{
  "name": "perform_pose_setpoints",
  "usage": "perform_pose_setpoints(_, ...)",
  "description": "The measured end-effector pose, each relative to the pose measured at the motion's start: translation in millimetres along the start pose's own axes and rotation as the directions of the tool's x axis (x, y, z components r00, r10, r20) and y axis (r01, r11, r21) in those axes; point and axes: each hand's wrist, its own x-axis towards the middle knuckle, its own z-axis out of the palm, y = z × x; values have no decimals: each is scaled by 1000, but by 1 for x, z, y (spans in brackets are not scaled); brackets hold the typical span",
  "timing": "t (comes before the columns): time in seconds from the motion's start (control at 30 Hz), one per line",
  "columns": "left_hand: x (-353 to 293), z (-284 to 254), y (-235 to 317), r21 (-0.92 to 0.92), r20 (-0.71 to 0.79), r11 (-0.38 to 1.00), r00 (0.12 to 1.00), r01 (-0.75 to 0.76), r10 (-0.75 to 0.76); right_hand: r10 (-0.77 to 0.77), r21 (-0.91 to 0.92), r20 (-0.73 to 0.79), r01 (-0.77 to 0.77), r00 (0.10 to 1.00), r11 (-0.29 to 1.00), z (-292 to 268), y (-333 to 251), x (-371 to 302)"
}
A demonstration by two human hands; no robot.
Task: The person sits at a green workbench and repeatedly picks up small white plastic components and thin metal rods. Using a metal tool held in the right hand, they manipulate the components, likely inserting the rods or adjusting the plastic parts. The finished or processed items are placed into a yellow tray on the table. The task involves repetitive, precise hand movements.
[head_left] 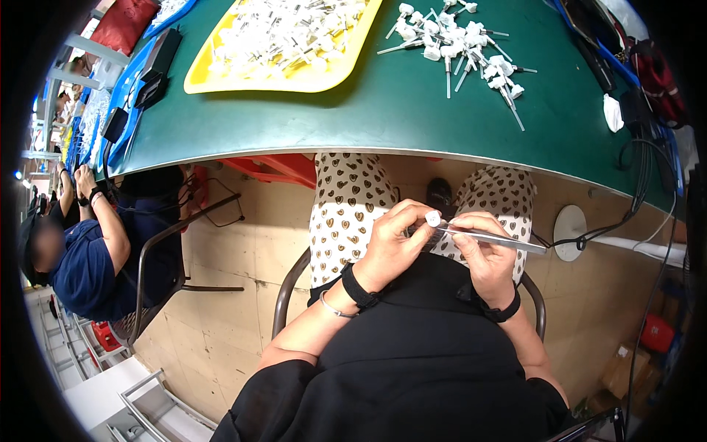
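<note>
Above my lap, my left hand (392, 247) pinches a small white spray pump head (433, 218) between thumb and fingers, its round white end facing up. My right hand (486, 258) is closed around a pair of metal tweezers (512, 241), whose tip end meets the pump head and whose back end sticks out to the right. The fine contact at the tip is too small to make out. On the table beyond lies a loose pile of white spray pumps (471, 48) with thin tubes.
A yellow tray (258, 87) heaped with similar white pieces stands on the green table (294, 129). At the right are a crumpled white scrap (613, 113) and black cables (652, 169). A co-worker (96, 243) sits at the left near blue trays (125, 92).
</note>
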Motion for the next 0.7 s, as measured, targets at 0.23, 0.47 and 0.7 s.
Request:
perform_pose_setpoints(0.23, 14, -20, 41, 106, -56, 953, 955, -284, 291, -73, 125, -76, 82, 994, 989, -11, -2, 0)
perform_pose_setpoints(0.47, 140, -106, 113, 608, -271, 694, 720, -386, 639, -57, 175, -105, 75, 993, 982, -17, -7, -2)
perform_pose_setpoints(0.7, 177, -85, 107, 718, -53, 621, 864, -315, 500, -97, 156, -123, 115, 988, 981, -19, -5, 2)
